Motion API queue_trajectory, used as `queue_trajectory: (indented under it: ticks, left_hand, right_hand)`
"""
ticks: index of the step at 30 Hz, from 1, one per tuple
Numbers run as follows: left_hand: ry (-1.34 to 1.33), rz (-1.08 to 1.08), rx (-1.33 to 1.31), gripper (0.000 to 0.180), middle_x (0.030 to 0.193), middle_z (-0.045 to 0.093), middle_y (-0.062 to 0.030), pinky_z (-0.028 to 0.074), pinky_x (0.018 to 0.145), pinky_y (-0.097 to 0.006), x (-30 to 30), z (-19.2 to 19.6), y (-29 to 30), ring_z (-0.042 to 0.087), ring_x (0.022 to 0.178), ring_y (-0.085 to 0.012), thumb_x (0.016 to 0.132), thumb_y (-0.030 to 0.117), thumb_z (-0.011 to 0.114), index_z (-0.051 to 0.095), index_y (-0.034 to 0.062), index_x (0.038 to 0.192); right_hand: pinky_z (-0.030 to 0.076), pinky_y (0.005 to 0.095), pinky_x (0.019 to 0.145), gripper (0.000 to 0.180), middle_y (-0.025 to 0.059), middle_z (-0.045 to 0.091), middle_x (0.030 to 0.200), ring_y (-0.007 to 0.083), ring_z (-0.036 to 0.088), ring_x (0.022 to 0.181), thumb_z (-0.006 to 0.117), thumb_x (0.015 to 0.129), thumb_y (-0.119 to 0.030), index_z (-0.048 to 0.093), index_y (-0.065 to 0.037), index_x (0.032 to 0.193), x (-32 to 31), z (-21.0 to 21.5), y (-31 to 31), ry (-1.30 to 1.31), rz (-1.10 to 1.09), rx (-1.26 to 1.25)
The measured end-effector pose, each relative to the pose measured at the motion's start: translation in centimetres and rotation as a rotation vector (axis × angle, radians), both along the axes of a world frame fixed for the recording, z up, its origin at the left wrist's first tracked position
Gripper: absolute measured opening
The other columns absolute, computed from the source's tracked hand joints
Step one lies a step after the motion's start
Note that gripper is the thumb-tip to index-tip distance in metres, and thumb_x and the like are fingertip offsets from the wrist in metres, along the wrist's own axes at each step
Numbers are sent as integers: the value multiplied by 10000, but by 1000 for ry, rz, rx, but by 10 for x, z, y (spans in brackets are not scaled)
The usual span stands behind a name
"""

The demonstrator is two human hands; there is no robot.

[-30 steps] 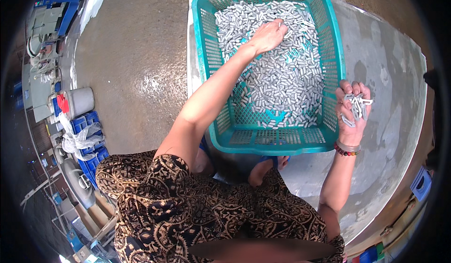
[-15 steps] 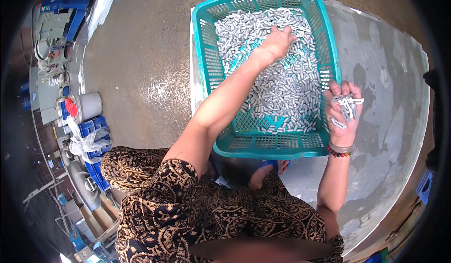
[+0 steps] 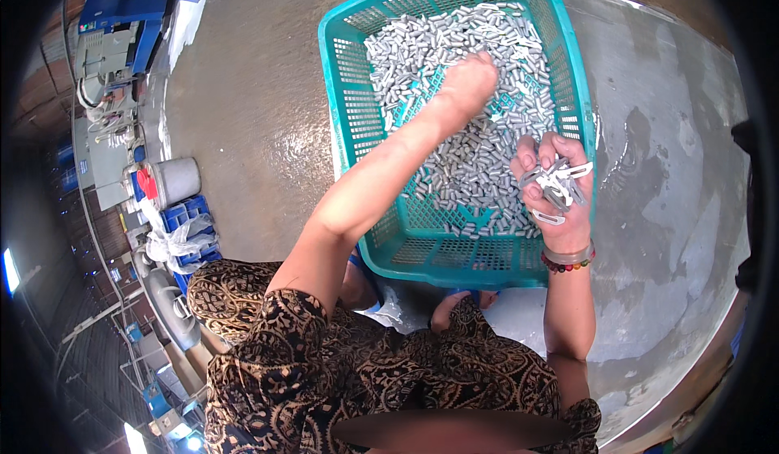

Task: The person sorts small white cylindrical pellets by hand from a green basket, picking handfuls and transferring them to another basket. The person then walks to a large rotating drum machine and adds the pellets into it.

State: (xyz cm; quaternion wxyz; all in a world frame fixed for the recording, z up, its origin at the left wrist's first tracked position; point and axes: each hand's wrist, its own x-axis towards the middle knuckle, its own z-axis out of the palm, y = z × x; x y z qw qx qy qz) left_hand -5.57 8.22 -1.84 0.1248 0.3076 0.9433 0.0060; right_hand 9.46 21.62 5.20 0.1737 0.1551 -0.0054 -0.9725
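Note:
A teal plastic basket (image 3: 347, 142) with perforated sides holds a spread of small silver-grey metal pieces (image 3: 487, 174), thickest at its far end. My left hand (image 3: 469, 82) reaches down among the far pieces, its fingers curled together; whatever lies between them is hidden. Over the basket's right rim my right hand (image 3: 572, 225) is palm up with fingers bent round a loose handful of flat slotted metal pieces (image 3: 558, 186). Some of these stick out past the fingers, and one lies near the base of the palm.
Beneath the basket and to its right lies a grey slab (image 3: 649, 170) with wet patches. The brown floor (image 3: 251, 113) on the left shines with water. Farther left stand a whitish bucket (image 3: 178, 180), a blue crate (image 3: 191, 215) with clear plastic on it, and blue machinery (image 3: 122, 6).
My right hand has moved left, from outside the basket's right side to over its rim, still holding its handful. My left hand's spread fingers have curled closed and lifted slightly nearer.

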Motion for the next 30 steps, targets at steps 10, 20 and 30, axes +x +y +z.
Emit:
queue_trajectory:
  ticks: [10, 20, 30]
  left_hand:
    - [-435, 179, 369, 281, 838, 584, -283, 439, 731, -484, -15, 26, -53, 574, 854, -423, 859, 251, 491, 490, -10, 962]
    - [-104, -128, 142, 241, 770, 582, -262, 507, 688, -408, 5, -29, -35, 615, 776, -355, 867, 182, 503, 487, -58, 883]
    - [-1326, 42, 176, 385, 605, 385, 19, 339, 421, -228, -83, 39, -76, 397, 540, -62, 887, 358, 535, 500, 14, 1055]
  right_hand:
    - [306, 174, 267, 316, 136, 390, 773, 180, 458, 568, 397, 913, -215, 386, -12, 670, -19, -3, 1, 85, -46, 6]
    - [313, 193, 285, 320, 129, 357, 725, 189, 371, 525, 395, 904, -208, 349, -24, 646, -18, 10, 4, 102, -130, 235]
    - [384, 245, 355, 330, 120, 357, 722, 202, 373, 568, 381, 910, -226, 348, -38, 640, -17, 4, -10, -20, -186, 146]
